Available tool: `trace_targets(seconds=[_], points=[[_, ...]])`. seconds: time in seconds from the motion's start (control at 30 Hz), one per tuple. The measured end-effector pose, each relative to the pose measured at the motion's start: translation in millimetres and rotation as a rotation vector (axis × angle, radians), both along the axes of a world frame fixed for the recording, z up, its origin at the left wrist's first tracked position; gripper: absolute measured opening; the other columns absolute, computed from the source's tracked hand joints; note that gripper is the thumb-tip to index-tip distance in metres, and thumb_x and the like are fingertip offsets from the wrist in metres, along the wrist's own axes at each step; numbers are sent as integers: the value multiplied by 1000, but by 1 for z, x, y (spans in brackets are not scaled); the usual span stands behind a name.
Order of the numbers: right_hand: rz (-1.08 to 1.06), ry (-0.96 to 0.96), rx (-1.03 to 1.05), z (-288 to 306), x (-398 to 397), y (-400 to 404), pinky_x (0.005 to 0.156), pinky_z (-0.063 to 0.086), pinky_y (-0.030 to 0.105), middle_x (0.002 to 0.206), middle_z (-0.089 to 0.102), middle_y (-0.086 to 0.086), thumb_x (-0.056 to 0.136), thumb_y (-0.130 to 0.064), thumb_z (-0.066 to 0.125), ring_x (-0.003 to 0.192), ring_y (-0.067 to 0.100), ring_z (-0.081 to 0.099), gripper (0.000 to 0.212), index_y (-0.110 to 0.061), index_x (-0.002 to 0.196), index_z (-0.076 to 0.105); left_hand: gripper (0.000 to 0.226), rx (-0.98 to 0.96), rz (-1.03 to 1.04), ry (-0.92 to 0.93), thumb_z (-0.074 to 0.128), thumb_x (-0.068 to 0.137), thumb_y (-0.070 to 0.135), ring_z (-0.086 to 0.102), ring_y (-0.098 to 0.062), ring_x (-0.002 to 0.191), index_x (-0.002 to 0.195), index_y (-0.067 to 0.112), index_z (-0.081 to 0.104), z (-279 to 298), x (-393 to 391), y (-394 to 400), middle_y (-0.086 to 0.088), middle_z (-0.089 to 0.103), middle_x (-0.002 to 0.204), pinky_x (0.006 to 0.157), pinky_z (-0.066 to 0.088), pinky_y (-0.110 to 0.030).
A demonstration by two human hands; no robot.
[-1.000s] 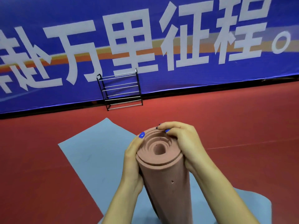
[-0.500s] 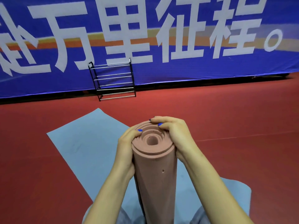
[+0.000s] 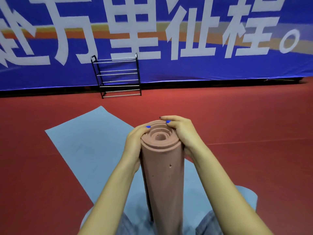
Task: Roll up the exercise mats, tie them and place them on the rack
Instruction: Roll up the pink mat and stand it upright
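Observation:
A pink exercise mat (image 3: 163, 175), rolled into a tight cylinder, stands upright in front of me, its spiral end facing up. My left hand (image 3: 135, 141) grips the roll's top from the left, thumb on the rim. My right hand (image 3: 182, 131) curls over the top from the right, fingertips on the spiral edge. A blue mat (image 3: 88, 150) lies flat on the floor under and behind the roll. The black rack (image 3: 118, 77) with metal bars stands against the far banner, its shelves bare.
Red sports floor (image 3: 245, 124) stretches all round. A blue banner (image 3: 220, 65) with large white characters closes off the far side. My knees in jeans (image 3: 132, 224) show at the bottom edge, either side of the roll.
The view has dropped a little, so the rack and banner sit higher in frame. Both hands keep the same hold on the roll's top; the left thumb has crept slightly over the rim.

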State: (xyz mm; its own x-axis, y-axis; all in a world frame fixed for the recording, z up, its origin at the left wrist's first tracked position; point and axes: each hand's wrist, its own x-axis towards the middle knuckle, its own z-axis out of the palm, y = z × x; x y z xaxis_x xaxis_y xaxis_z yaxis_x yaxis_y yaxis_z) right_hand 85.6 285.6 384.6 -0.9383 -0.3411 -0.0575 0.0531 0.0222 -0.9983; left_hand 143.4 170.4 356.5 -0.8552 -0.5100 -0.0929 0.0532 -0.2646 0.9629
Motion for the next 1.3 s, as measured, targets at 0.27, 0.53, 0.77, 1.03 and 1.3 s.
trace_targets(seconds=[0.27,0.53,0.77,1.03,1.3], points=[[112,228,-3,63,39,6,89,50,24,101,71,0,89,1,51,96,10,65,28,-16,98,72,32,23,-48,266,55,81,15,67,-21,88,107,1,66,57,42,4,-12,72,100,76,55,-27],[132,436,164,93,62,25,91,52,44,100,73,5,95,-9,49,98,24,66,26,-17,104,73,35,-7,-174,368,52,78,16,66,-24,106,109,9,65,81,60,5,-9,72,108,95,52,-39],[3,180,326,-14,-33,-14,98,48,34,110,69,8,91,2,51,99,16,62,28,-9,109,71,22,49,-29,21,48,91,5,64,-17,84,93,12,69,-19,-32,-13,-4,70,91,78,52,-25],[-7,73,104,-23,-47,-11,77,51,25,96,70,11,93,6,46,85,17,63,30,-13,95,69,24,82,-98,21,47,92,9,67,-17,80,103,13,68,-27,-48,-20,-5,73,93,72,52,-28],[64,124,-153,-60,-18,-15,105,38,26,137,50,-11,102,-36,35,127,5,46,29,-39,126,50,25,53,-59,5,45,91,8,66,-16,82,100,13,68,-21,-35,-47,-4,71,93,74,53,-25]])
